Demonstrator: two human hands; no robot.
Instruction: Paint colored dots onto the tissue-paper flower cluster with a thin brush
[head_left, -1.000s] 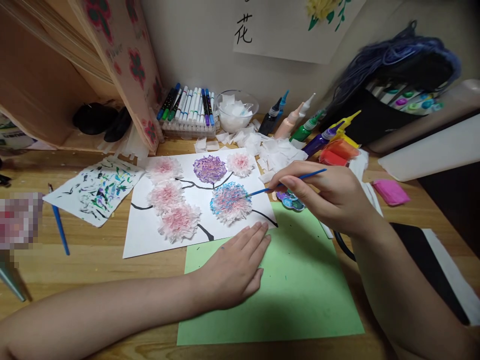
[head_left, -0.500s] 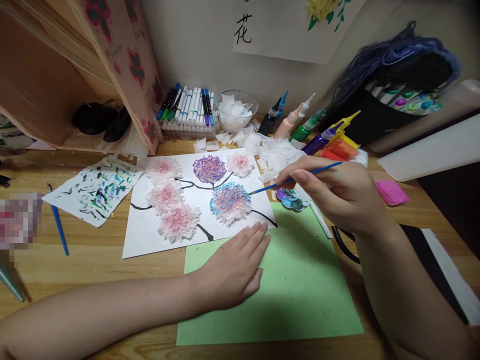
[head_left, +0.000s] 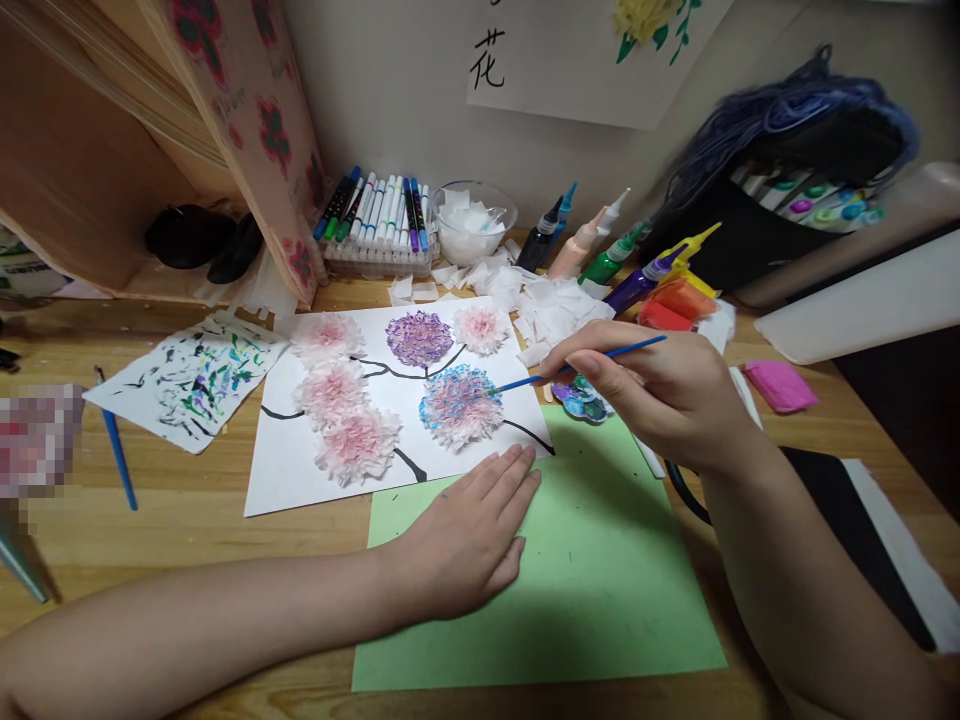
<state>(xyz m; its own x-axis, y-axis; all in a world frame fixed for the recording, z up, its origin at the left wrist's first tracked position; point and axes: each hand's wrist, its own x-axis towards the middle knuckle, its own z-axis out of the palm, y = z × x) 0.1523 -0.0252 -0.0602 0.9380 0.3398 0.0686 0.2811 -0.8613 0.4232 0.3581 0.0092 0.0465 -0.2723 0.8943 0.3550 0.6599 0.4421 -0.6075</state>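
Observation:
My right hand (head_left: 645, 390) pinches a thin blue paintbrush (head_left: 611, 352), its tip at the right side of a paper flower (head_left: 460, 405) that is blue on its upper part and pale pink and white below. The flower is on a white sheet (head_left: 285, 465) with black painted stems. My left hand (head_left: 472, 530) lies flat, fingers stretched out, on the green paper (head_left: 600, 600) and the white sheet's lower edge. A purple paper flower (head_left: 418, 338) and several pink-and-white ones (head_left: 358, 445) share the sheet. Partly behind my right hand is a paint palette (head_left: 581, 400).
White paper scraps (head_left: 555, 310), a glass bowl (head_left: 474, 225), a marker box (head_left: 379, 255) and paint bottles (head_left: 577, 250) stand along the back. At left lie a paint-smeared sheet (head_left: 191, 385) and another blue brush (head_left: 118, 455). A pink packet (head_left: 780, 386) lies at right.
My right hand has shifted slightly left and down with the paintbrush, whose tip stays at the blue flower's right side. My left hand has not moved.

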